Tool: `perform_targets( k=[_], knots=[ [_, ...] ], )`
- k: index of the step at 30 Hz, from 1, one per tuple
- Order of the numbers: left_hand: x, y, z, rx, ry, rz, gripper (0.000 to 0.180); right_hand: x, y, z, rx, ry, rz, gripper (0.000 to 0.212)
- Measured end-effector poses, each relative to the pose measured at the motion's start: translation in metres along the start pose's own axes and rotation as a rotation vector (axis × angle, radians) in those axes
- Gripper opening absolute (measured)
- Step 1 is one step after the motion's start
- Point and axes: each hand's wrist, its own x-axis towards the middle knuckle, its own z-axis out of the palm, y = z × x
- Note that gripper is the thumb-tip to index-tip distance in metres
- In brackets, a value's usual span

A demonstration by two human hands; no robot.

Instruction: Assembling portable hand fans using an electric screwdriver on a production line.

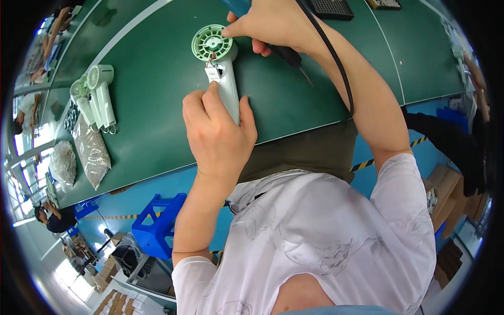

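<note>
A pale green and white handheld fan (229,94) lies on the green table, its round slotted head (213,43) pointing away from me. My left hand (218,126) is closed around its handle. My left index finger presses on a small white block (213,74) with red and dark wires, at the neck of the fan. My right hand (278,26) is closed on what looks like an electric screwdriver (287,55), with a blue rear, black front and thin metal bit slanting down to the right. The right thumb reaches the rim of the fan's head.
Several similar fans (98,97) stand at the left, near a clear bag of small parts (92,149) and another plastic bag (63,164). A black cable (336,58) hangs across my right forearm. A dark tray (331,9) lies at the far edge. A blue stool (157,226) stands below.
</note>
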Motion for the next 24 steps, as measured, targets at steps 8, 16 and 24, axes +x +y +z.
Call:
perform_targets(
  k=[8, 16, 24],
  knots=[
    [0.063, -0.063, -0.025, -0.443, -0.014, -0.158, 0.054, -0.006, -0.001, -0.004, 0.041, -0.023, -0.029, 0.031],
    [0.119, -0.128, 0.019, -0.946, -0.631, 0.147, 0.077, -0.012, 0.020, 0.025, -0.078, 0.281, -0.345, 0.029],
    [0.126, -0.132, 0.030, -1.073, -0.688, 0.131, 0.079, 0.002, -0.002, 0.009, 0.118, -0.027, 0.136, 0.026]
  ],
)
